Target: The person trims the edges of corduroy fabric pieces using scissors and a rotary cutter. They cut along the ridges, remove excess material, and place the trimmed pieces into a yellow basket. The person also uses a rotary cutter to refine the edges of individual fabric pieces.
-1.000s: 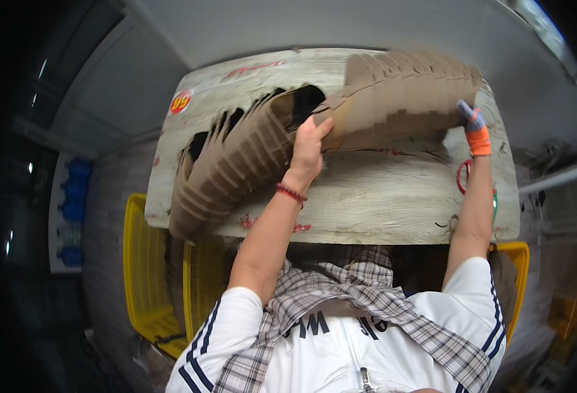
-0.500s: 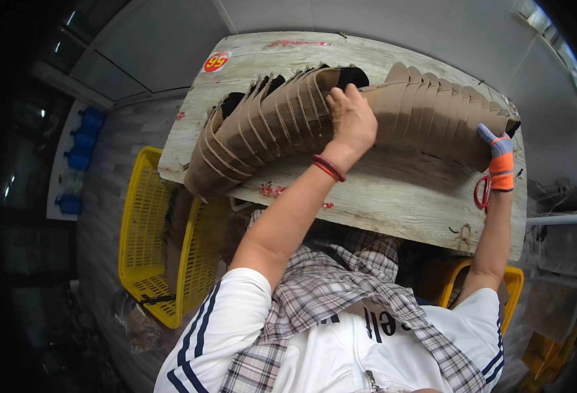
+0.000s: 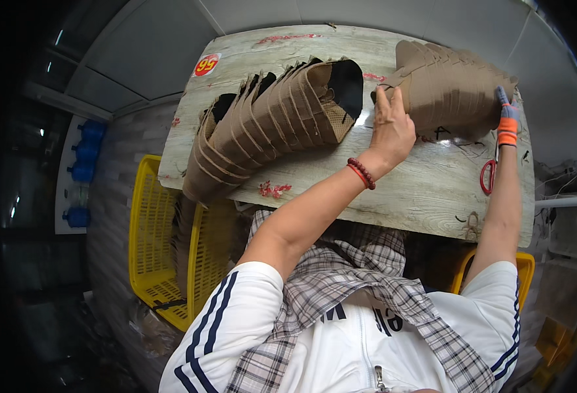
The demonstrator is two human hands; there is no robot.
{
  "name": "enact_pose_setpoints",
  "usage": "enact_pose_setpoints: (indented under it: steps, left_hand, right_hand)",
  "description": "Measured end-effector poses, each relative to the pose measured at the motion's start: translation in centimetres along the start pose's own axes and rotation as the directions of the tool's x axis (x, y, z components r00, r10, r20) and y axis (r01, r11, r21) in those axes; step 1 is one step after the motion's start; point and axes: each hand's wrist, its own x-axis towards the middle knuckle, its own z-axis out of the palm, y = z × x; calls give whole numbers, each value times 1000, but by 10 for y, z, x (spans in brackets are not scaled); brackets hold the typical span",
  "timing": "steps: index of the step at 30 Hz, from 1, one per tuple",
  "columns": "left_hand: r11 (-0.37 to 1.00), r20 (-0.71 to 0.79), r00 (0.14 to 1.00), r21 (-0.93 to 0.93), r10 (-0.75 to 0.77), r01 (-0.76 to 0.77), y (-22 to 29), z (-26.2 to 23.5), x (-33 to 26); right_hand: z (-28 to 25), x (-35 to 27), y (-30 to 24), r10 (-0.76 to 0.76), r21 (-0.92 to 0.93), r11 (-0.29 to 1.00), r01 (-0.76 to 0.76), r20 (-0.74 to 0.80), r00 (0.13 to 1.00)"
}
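Observation:
Two rows of nested brown fabric pieces, which look like shoe uppers, lie on the table. My bare left hand (image 3: 393, 128) grips the left end of the right row of shoe uppers (image 3: 455, 92), with two fingers stretched over it. At the other end my right hand (image 3: 507, 121), in a grey and orange glove, holds the row from the side; part of its grip is hidden. The left row of shoe uppers (image 3: 262, 131) curves toward the front edge, its black lining and tan mesh facing the gap. Red-handled scissors (image 3: 487, 177) lie below my right hand.
The wood-patterned table (image 3: 367, 177) stands against a pale wall. A yellow basket (image 3: 198, 262) with brown pieces is at its front left, another yellow basket (image 3: 527, 270) at front right. Blue water bottles (image 3: 82, 167) line the far left. Clear bins (image 3: 566, 295) stand at right.
My left hand has moved right, away from the left row. The right row is now pushed closer together, and a gap separates the two rows. My right hand has shifted slightly farther up the table.

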Motion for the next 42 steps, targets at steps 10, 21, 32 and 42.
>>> enact_pose_setpoints:
  steps: [10,21,32,42]
  left_hand:
    - [756,-43,987,637,-155,147,-79,-173,34]
    - [931,288,956,362,-59,-51,-82,-236,2]
    - [952,278,945,295,-171,86,-104,-246,16]
    - [924,265,927,344,-264,164,-114,-244,23]
  right_hand:
    - [-10,-191,-132,242,-967,221,-128,-73,967]
    - [-32,-201,-84,250,-976,154,-152,-111,962]
    - [-48,-200,-81,530,-959,141,-248,-138,837]
    - [-8,-312,-133,119,-204,968,-146,-137,983]
